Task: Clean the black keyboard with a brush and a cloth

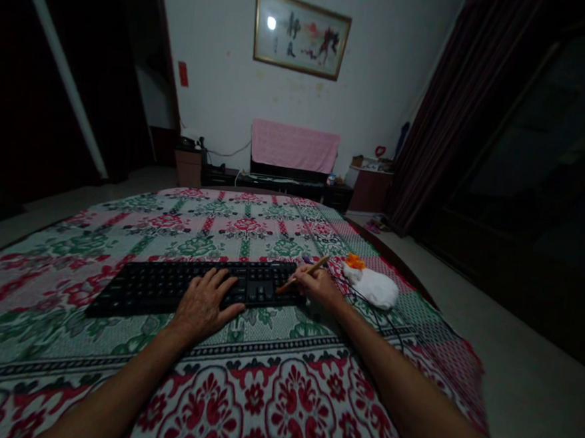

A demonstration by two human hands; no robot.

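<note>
A black keyboard [147, 287] lies on the patterned bedspread [236, 368] in front of me. My left hand [205, 303] rests on its middle with the fingers spread over the keys and the thumb at the near edge. In my right hand [318, 286] is a slim brush [314, 266] with a light wooden handle, gripped between the fingers. Its reddish-brown tip touches the keyboard near the arrow keys, at the right side. The palm side of both hands is hidden.
Right of the keyboard lies a white cloth-like bundle [376, 288] with an orange piece [354, 261] at its far end. A dark cable [385, 322] runs beside it. Beyond the bed, a pink towel [295, 146] covers a screen on a low cabinet. A dark curtain [450, 110] hangs at right.
</note>
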